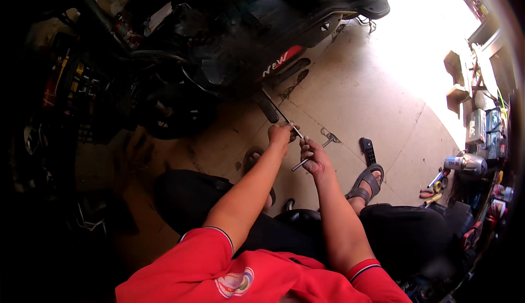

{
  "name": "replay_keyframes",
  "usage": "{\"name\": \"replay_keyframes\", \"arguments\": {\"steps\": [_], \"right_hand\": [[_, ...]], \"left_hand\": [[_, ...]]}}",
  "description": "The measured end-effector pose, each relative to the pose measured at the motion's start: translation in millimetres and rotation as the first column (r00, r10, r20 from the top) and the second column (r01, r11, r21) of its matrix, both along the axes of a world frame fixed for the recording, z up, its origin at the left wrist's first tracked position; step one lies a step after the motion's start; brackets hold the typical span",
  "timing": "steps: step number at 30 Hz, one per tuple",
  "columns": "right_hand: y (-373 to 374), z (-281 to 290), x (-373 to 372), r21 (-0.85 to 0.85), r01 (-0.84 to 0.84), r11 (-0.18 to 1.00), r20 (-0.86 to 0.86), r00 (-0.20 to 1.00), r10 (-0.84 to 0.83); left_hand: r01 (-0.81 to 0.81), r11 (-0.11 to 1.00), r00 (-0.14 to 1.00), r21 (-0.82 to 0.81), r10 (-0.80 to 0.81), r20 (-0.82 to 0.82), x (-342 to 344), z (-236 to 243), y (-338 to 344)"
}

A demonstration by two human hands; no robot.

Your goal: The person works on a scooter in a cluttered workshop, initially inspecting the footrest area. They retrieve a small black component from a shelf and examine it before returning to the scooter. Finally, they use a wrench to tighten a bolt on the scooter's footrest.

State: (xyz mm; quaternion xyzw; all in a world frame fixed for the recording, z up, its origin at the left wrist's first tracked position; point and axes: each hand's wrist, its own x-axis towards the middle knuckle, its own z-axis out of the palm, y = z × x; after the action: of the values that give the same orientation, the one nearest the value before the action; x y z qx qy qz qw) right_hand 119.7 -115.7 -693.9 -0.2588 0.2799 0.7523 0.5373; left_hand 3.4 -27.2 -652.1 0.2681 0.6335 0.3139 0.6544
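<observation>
From the head view I see open pale concrete floor to the right, hemmed by the black scooter above and a clutter of small tools at the right rim. My left hand has its fingers clamped on a long thin metal rod running up toward the scooter; my right hand has its fingers clamped on a short slim silvery metal tool. Both hands sit close together above the floor, between my knees
</observation>
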Motion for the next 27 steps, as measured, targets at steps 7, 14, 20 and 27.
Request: {"name": "replay_keyframes", "arguments": {"steps": [7,14,20,27], "right_hand": [[-13,-28,-21,0.093,-0.059,0.994,0.415,0.91,0.015],[-12,4,-18,0.093,-0.302,0.949,0.566,0.8,0.199],[-5,-12,-22,0.145,-0.084,0.986,0.603,0.798,-0.021],[-11,-9,-5,0.12,-0.324,0.938,0.915,0.403,0.022]], "left_hand": [[0.804,0.5,0.379,0.322,-0.013,-0.925,55,63,-14],[0.869,0.361,0.048,-0.34,-0.744,-0.667,137,28,-42],[0.815,0.512,0.218,-0.272,-0.705,-0.675,125,23,-39],[0.819,0.57,0.526,0.074,-0.693,-0.493,101,45,-43]]}}
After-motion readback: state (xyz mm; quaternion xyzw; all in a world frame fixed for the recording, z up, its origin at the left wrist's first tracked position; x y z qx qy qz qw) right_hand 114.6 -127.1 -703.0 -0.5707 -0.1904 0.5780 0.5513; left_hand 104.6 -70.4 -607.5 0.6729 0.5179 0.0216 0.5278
